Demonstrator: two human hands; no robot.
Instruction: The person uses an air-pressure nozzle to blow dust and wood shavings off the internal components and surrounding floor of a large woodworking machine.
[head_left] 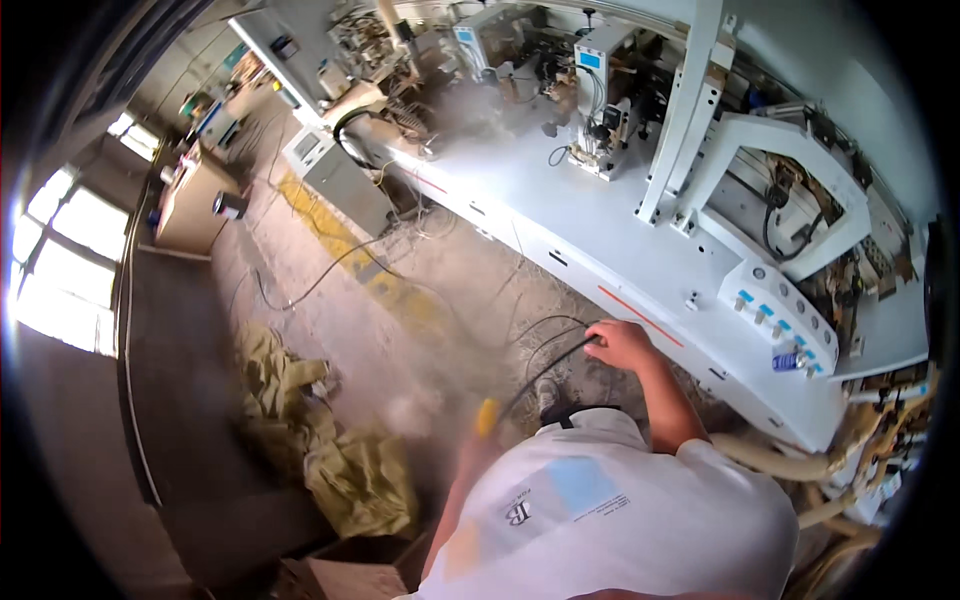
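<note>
My left hand is blurred by motion in front of my white shirt. It grips what looks like a yellow air blow gun, whose exact shape is smeared. From it a thin black hose runs up to the right. My right hand is closed round that hose, close to the front side of the long white machine. Thinner dark loops of the hose hang beside that hand, above the floor. Hazy dust hangs around my left hand and over the machine's far end.
Crumpled olive-yellow sacks lie on the dusty floor at left, with an open cardboard box below them. A grey control cabinet stands by the machine's far end. A black cable crosses the floor. Thick beige ducts are at right.
</note>
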